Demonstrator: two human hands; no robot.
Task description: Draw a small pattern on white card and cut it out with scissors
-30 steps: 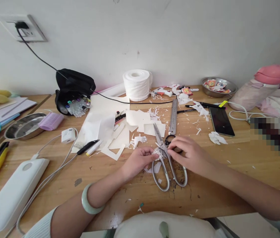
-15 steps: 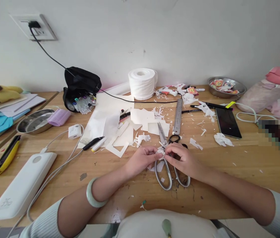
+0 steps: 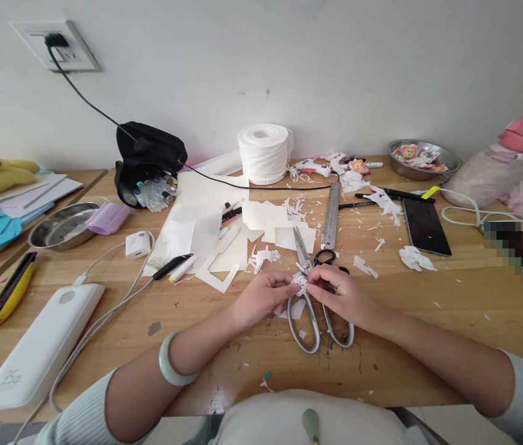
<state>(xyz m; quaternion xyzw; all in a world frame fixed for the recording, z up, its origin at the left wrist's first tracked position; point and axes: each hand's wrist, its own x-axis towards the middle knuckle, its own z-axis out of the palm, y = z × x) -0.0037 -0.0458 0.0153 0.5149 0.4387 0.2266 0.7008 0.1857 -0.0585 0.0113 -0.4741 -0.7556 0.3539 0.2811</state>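
Observation:
Between my two hands is a small white paper cutout [image 3: 299, 283] with black line drawing on it. My left hand [image 3: 268, 295] pinches its left side between thumb and fingers. On the other side, my right hand [image 3: 342, 293] has thumb and forefinger closed at the cutout's right edge. Large grey-handled scissors [image 3: 311, 330] lie on the table beneath the hands, blades pointing away from me. A second, black-handled pair of scissors [image 3: 325, 256] is partly hidden behind my right hand. A paper scrap [image 3: 296, 309] lies under the scissors' handles.
Paper sheets [image 3: 210, 235], a steel ruler [image 3: 331, 216], a toilet roll [image 3: 263, 154] and many scraps lie beyond my hands. To the right are a phone [image 3: 426, 227] and a metal bowl of cutouts [image 3: 421, 176]. A power bank [image 3: 41, 346] and a yellow utility knife [image 3: 6, 293] are left.
The cutout's drawn face shows more fully between my fingers now. Both hands stay over the scissors; the whole view has shifted slightly.

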